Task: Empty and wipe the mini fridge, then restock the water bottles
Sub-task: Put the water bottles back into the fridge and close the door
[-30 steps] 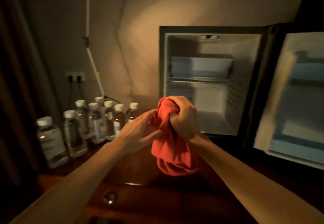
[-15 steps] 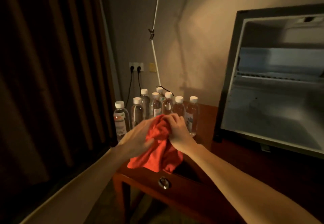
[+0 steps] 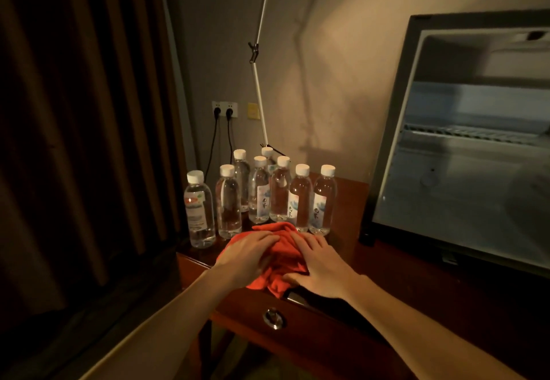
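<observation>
A crumpled red cloth (image 3: 281, 260) lies on the wooden table (image 3: 351, 201), just in front of several clear water bottles with white caps (image 3: 300, 198). My left hand (image 3: 250, 253) rests flat on the cloth's left side with fingers nearly straight. My right hand (image 3: 318, 263) presses on its right side, thumb against the cloth's near edge. The open mini fridge (image 3: 464, 153) stands to the right, its inside bare apart from a wire shelf.
A dark curtain (image 3: 83, 141) fills the left. Two plugs sit in a wall socket (image 3: 224, 110) behind the bottles, and a thin white rod (image 3: 259, 88) leans against the wall. A drawer knob (image 3: 272, 317) shows on the table's front.
Both hands brought the red cloth from in front of the fridge leftward and down onto the table before the bottles. The right hand's grip opened to a flat press.
</observation>
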A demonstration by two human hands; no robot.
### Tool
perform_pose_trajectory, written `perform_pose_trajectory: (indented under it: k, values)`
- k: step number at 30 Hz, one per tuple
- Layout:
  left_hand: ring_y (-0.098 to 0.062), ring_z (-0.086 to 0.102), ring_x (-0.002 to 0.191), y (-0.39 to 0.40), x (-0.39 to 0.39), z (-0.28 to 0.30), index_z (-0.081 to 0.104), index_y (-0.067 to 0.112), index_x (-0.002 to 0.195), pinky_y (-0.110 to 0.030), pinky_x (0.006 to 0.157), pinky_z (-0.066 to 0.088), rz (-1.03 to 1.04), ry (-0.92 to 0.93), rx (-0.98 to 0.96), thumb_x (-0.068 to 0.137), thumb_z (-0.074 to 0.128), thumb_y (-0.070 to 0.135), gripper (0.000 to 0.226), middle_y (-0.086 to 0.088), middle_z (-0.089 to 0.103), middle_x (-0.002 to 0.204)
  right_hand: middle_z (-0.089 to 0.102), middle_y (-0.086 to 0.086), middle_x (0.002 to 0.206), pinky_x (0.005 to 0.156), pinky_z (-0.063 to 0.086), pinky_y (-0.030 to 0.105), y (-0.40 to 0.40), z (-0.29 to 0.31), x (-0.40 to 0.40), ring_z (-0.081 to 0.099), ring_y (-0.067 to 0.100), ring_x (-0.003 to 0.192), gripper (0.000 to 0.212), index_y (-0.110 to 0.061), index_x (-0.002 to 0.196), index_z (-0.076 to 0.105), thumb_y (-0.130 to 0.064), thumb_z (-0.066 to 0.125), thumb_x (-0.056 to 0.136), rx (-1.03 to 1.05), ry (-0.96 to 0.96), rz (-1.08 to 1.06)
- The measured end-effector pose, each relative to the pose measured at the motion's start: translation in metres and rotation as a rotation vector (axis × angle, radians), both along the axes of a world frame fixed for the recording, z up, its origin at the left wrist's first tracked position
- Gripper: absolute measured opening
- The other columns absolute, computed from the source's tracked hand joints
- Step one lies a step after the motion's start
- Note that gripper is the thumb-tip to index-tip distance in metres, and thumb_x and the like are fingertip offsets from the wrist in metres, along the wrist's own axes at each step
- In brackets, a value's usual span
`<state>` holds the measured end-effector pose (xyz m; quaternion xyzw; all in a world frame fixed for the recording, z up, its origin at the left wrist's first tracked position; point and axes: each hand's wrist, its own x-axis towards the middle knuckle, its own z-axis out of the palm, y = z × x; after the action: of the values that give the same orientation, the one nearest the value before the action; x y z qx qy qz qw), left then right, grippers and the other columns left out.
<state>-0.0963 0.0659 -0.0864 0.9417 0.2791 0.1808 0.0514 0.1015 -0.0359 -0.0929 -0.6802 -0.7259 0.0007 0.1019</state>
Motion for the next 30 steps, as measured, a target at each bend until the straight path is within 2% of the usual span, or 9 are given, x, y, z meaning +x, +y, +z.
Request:
perform_pose_trajectory:
  k: [2,4,7,9,15,18,20,25,30]
  values:
    - [-0.013,0.039,0.136,-0.003,-0.008,0.004,0.040,0.029,0.146,-0.034,0.109,0.039,0.023,-0.010,0.000,0.097,0.054,0.037,0.051,0.010,0.041,0.150,0.018,-0.002,0.157,0.113,0.030,0.044,0.002,0.001,-0.005,0.020,0.026,0.141,0.107,-0.029,0.154,0.004,-0.092,0.022,0.069,-0.013,-0.041,-0.043]
    - [-0.012,0.040,0.135,-0.005,-0.022,0.008,0.041,0.031,0.144,-0.036,0.106,0.041,0.063,-0.032,-0.008,0.096,0.053,0.045,0.052,0.011,0.041,0.148,0.017,-0.002,0.159,0.115,0.025,0.048,0.001,0.005,-0.010,0.016,0.028,0.143,0.101,-0.030,0.154,0.008,-0.089,0.026,0.073,-0.012,-0.089,-0.083]
    - [-0.009,0.045,0.128,-0.007,-0.051,0.015,0.045,0.033,0.138,-0.037,0.103,0.044,0.164,-0.089,-0.035,0.095,0.046,0.054,0.048,0.012,0.048,0.141,0.020,-0.002,0.159,0.118,0.014,0.050,-0.005,0.016,-0.024,0.013,0.029,0.146,0.100,-0.031,0.152,0.022,-0.093,0.012,0.073,0.109,-0.108,-0.112]
    - [-0.009,0.050,0.122,-0.007,-0.071,0.019,0.050,0.032,0.133,-0.036,0.098,0.046,0.241,-0.123,-0.030,0.096,0.048,0.052,0.042,0.012,0.054,0.134,0.027,-0.002,0.158,0.118,0.016,0.048,-0.003,0.025,-0.038,0.018,0.026,0.145,0.101,-0.029,0.150,0.029,-0.091,0.006,0.074,0.217,-0.095,-0.102]
    - [-0.010,0.060,0.108,0.000,-0.121,0.032,0.055,0.029,0.124,-0.036,0.086,0.054,0.455,-0.265,-0.021,0.093,0.058,0.042,0.034,0.009,0.061,0.123,0.037,-0.002,0.152,0.116,0.028,0.037,0.028,0.048,-0.086,0.031,0.017,0.140,0.079,-0.020,0.151,0.025,-0.064,0.049,0.090,0.256,0.190,0.002]
    - [-0.012,0.059,0.111,0.011,-0.130,0.038,0.049,0.024,0.132,-0.039,0.086,0.055,0.537,-0.302,-0.040,0.091,0.060,0.046,0.048,0.005,0.058,0.130,0.045,-0.003,0.144,0.113,0.029,0.035,0.049,0.060,-0.105,0.039,0.016,0.133,0.072,-0.021,0.148,0.031,-0.046,0.064,0.089,0.255,0.350,0.016]
    - [-0.015,0.059,0.114,0.021,-0.132,0.040,0.039,0.022,0.142,-0.041,0.086,0.056,0.579,-0.295,-0.070,0.088,0.062,0.052,0.065,0.001,0.053,0.138,0.053,-0.004,0.131,0.109,0.038,0.037,0.067,0.063,-0.111,0.048,0.015,0.121,0.061,-0.025,0.138,0.041,-0.037,0.070,0.086,0.285,0.437,0.037]
    - [-0.022,0.054,0.125,0.045,-0.123,0.043,0.018,0.022,0.152,-0.042,0.094,0.052,0.563,-0.357,-0.200,0.082,0.069,0.053,0.092,-0.002,0.046,0.147,0.057,-0.009,0.112,0.084,0.044,0.026,0.108,0.054,-0.118,0.056,0.011,0.105,0.065,-0.026,0.129,0.043,-0.035,0.078,0.075,0.237,0.557,-0.020]
    - [-0.020,0.058,0.120,0.068,-0.112,0.043,0.017,0.029,0.151,-0.046,0.093,0.054,0.483,-0.458,-0.297,0.072,0.073,0.054,0.100,0.003,0.054,0.138,0.060,-0.005,0.111,0.086,0.045,0.030,0.138,0.043,-0.125,0.053,0.010,0.100,0.073,-0.024,0.128,0.040,-0.039,0.082,0.069,0.281,0.659,-0.129]
